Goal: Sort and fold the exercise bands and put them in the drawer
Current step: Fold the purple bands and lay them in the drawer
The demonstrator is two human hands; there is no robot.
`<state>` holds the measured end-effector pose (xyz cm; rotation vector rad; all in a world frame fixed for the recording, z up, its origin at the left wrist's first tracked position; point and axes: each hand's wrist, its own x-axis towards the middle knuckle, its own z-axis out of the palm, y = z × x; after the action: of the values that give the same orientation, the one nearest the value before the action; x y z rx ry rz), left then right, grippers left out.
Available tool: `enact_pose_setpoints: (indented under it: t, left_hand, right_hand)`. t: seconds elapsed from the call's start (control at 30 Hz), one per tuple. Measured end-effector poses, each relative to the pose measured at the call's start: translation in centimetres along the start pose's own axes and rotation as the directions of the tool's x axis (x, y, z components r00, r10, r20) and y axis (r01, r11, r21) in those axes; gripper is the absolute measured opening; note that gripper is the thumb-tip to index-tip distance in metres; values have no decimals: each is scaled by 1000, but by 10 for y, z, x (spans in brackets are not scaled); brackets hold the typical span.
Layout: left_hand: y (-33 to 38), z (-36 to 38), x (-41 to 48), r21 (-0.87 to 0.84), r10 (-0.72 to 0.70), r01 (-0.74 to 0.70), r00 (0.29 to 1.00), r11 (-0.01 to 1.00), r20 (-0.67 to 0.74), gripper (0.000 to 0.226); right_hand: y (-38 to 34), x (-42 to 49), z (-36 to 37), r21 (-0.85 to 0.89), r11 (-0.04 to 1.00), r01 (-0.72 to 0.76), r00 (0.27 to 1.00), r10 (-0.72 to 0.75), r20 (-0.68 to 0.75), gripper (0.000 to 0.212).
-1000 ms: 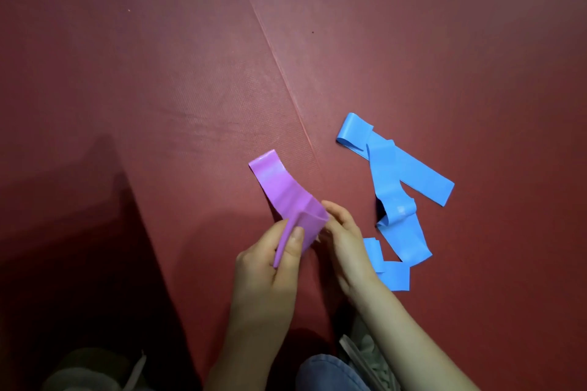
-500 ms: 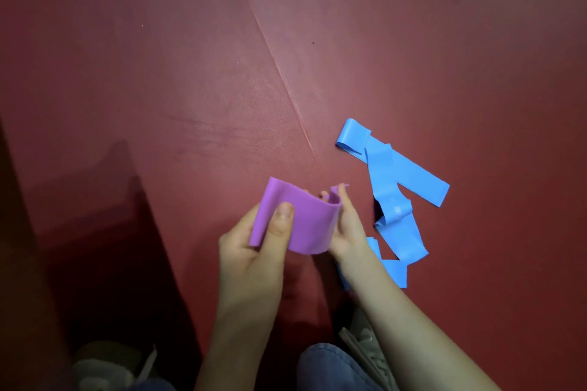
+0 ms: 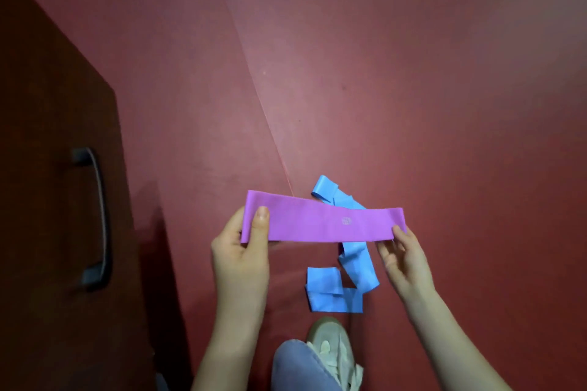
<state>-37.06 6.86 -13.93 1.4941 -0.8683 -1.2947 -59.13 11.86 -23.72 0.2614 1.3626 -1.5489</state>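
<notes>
A purple exercise band (image 3: 320, 221) is stretched flat and level between my hands, above the floor. My left hand (image 3: 241, 251) pinches its left end with the thumb on top. My right hand (image 3: 403, 255) holds its right end by the fingertips. A tangled blue exercise band (image 3: 344, 279) lies on the red floor under and behind the purple one, partly hidden by it. At the left stands a dark brown drawer front (image 3: 54, 168) with a dark curved handle (image 3: 97, 219); it looks closed.
The floor is a red mat (image 3: 413, 89) with a seam running diagonally from the top toward the bands. My white shoe (image 3: 330, 346) and a jeans-covered knee (image 3: 295, 368) are at the bottom centre, just below the blue band.
The purple band was folded and bunched between my hands; now my hands have moved apart and pulled it out flat and long. The view shifted, bringing the drawer front in at the left.
</notes>
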Motion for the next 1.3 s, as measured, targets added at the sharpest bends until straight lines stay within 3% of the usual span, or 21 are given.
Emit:
enact_pose_setpoints:
  t: [0.17,0.33,0.5,0.67,0.87,1.13,1.23,1.3]
  left_hand:
    - [49,-1,-6,-48,50,-55,995,997,-91,18]
    - [105,-12,-22,-224,69,-114,978,968,-198,28]
    - [147,-48,-33,-201,193,-243,952,949,-239,29]
    - [182,-130,-24,-69,270,-300,921,952,-279,26]
    - [206,-228,-12,-141,89,-135,952,981,-292,13]
    - [190,-330,-10,25,13,-3,920,1000,-393,20]
    - [177,-349,-12,68,-18,54,896,996,-445,11]
    - [172,-358,-13,212,17,99,875,972,-484,10]
  right_hand:
    - [-49,-47,35,-112,980,162,983,-149,111,20]
    - [-84,-99,64,-124,962,245,951,-214,222,22]
    - [-96,-141,94,-174,945,278,925,-214,315,25]
    - [-84,-182,151,-271,912,308,882,-166,442,26]
    - [-44,-219,211,-407,869,281,852,-31,522,22]
    - [12,-266,243,-571,739,357,753,135,645,20]
    - [26,-279,246,-641,639,425,735,169,656,20]
    - [31,-290,251,-691,525,496,732,175,658,17]
